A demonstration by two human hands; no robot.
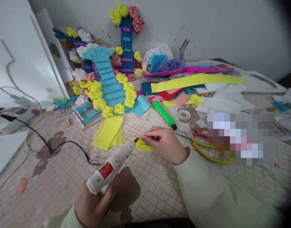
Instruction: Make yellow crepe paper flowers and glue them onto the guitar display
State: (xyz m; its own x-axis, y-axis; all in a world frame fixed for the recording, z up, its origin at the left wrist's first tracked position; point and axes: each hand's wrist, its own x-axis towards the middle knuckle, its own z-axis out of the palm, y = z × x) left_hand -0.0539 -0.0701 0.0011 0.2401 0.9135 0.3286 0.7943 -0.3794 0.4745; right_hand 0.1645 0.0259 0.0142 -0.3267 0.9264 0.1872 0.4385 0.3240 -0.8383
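My left hand [95,199] is wrapped round the handle of a white hot glue gun [114,164] with a red window on its side. Its dark nozzle points up and right, right beside a small piece of yellow crepe paper [143,145]. With fingers pinched together, my right hand [168,144] holds that piece near its upper edge. Just left of the nozzle lies a fanned stack of yellow paper squares [108,131]. Behind it leans a light blue cardboard piece [109,79] with strings across it, bordered by yellow paper flowers [93,91].
A green utility knife [163,113], a white ring [184,114] and pliers with yellow handles [204,152] lie beyond my right hand. Coloured paper strips [197,82] and a dark blue flowered piece [127,44] are at the back. A black cord [71,142] crosses the left side. One patch at right is blurred.
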